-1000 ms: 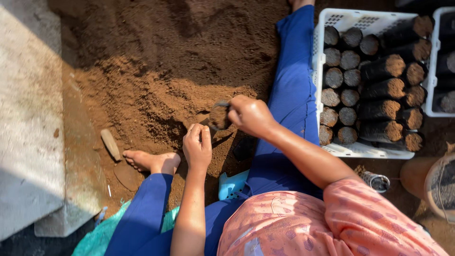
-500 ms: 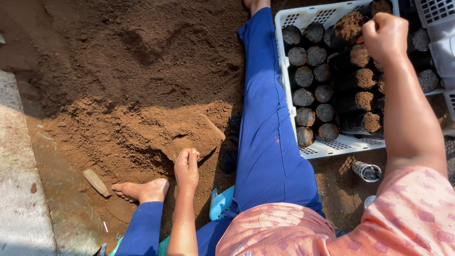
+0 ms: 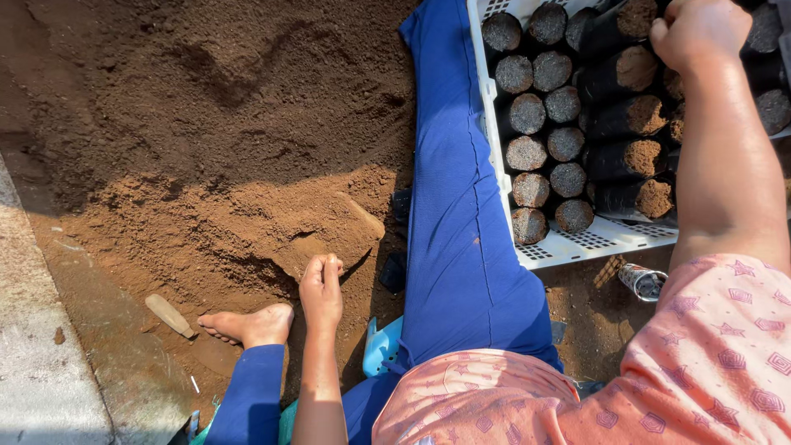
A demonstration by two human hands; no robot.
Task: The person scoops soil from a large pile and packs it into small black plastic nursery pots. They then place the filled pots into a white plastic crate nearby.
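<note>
While the right hand (image 3: 699, 31) sets a filled soil bag (image 3: 622, 26) into the white crate (image 3: 577, 244), fingers closed on it, the left hand (image 3: 321, 288) rests loosely curled, holding nothing visible, on the soil pile (image 3: 247, 222) left of the crate; next it must release.

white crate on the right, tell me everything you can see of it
The white plastic crate sits on the soil to the right of the blue-trousered leg, which lies along its left wall. Its walls and floor are perforated in a grid. It holds rows of black soil-filled nursery bags: upright ones on the left, others lying on their sides to the right. The near strip of floor is bare. The right hand rests on the bags at the far end. Its top and right edges run out of frame.
</note>
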